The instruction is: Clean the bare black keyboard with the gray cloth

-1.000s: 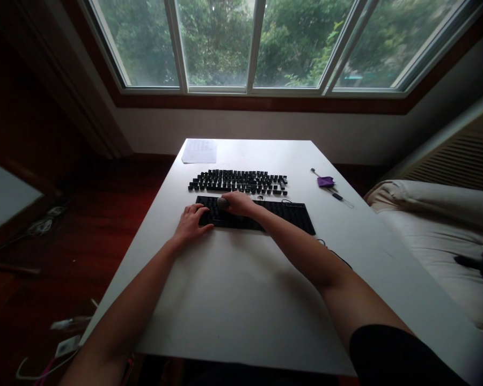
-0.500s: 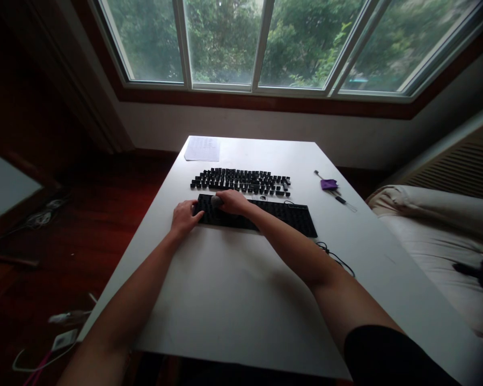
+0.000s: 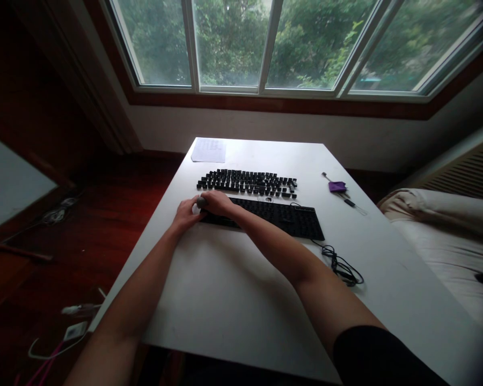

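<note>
A black keyboard (image 3: 279, 217) lies on the white table, most of its keycaps apparently off. At its left end, my left hand (image 3: 185, 213) grips the edge, thumb along the front and fingers at the back corner. My right hand (image 3: 217, 203) is closed over the left part of the keyboard. From its fingers sticks out a small grey rounded thing (image 3: 202, 202), perhaps a brush head, close to my left fingertips. Behind the keyboard, many loose black keycaps (image 3: 245, 181) stand in rows.
A sheet of paper (image 3: 208, 150) lies at the table's far left corner. On the right are a purple item (image 3: 337, 186) and a small tool with wire loops (image 3: 350, 203). A coiled black cable (image 3: 342, 268) rests near the keyboard's right end. A cushioned seat (image 3: 430, 241) stands beyond.
My right hand has moved left along the keyboard with the grey thing, up against my left hand. My left hand stays at the keyboard's left end. The view has shifted slightly.
</note>
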A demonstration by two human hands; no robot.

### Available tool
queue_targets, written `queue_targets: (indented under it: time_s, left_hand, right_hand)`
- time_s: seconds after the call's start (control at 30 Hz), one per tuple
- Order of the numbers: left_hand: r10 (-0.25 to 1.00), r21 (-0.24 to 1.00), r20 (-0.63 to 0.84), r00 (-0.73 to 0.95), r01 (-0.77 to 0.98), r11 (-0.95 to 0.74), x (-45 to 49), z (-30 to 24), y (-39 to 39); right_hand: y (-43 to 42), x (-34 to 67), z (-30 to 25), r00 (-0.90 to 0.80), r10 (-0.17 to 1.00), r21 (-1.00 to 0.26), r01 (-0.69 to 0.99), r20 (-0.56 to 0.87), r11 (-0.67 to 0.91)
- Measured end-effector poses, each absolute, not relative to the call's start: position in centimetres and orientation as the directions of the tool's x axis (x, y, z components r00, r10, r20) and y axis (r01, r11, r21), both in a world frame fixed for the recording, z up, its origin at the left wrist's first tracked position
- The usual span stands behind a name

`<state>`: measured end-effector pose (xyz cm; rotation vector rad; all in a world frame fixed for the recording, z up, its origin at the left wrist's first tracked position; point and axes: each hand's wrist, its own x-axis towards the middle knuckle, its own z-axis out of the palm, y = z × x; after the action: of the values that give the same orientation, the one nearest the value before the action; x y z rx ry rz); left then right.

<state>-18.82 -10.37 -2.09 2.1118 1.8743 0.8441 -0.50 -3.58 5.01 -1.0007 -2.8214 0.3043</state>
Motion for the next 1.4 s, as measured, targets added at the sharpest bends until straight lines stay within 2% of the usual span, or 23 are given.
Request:
queue_targets:
  time_s: [0.23, 0.3, 0.53, 0.63, 0.77, 1.13, 1.3, 1.4]
  left_hand:
    - [0.951, 0.458, 0.304, 0.06, 0.866, -0.201, -19.0, -2.7, -10.1]
    - [0.951, 0.455, 0.303, 0.066, 0.866, -0.206, -19.0, -2.8, -10.2]
    - [0.954, 0.449, 0.286, 0.094, 0.866, -0.22, -19.1, -2.8, -10.2]
    - [0.955, 0.455, 0.282, 0.091, 0.864, -0.217, -19.1, -2.6, -10.4]
    - [0.951, 0.461, 0.297, 0.087, 0.859, -0.222, -18.9, -2.4, -10.6]
    - [0.95, 0.46, 0.306, 0.061, 0.864, -0.204, -18.6, -2.5, -10.8]
    - [0.952, 0.443, 0.299, 0.07, 0.873, -0.203, -18.3, -2.3, -10.8]
    - [0.953, 0.445, 0.294, 0.075, 0.871, -0.205, -18.3, -2.3, -10.7]
  right_hand:
    - [-2.6, 3.4, 6.4, -0.772, 0.621, -0.144, 0.635, -0.132, 0.759]
    - [-2.6, 3.4, 6.6, -0.767, 0.625, -0.131, 0.641, -0.147, 0.756]
    - [-4.7, -0.6, 4.6, -0.729, 0.683, -0.163, 0.668, 0.056, 0.726]
    - [-4.8, -0.6, 4.4, -0.737, 0.671, -0.196, 0.648, 0.08, 0.736]
    - [-4.3, 1.6, 5.1, -0.779, 0.628, -0.192, 0.616, -0.001, 0.764]
    - [-2.5, 10.0, 7.1, -0.722, 0.645, -0.153, 0.687, -0.25, 0.71]
    - [-4.3, 7.8, 6.1, -0.701, 0.706, -0.091, 0.713, -0.1, 0.695]
    - [-5.4, 6.1, 5.2, -0.71, 0.704, -0.115, 0.7, -0.004, 0.705]
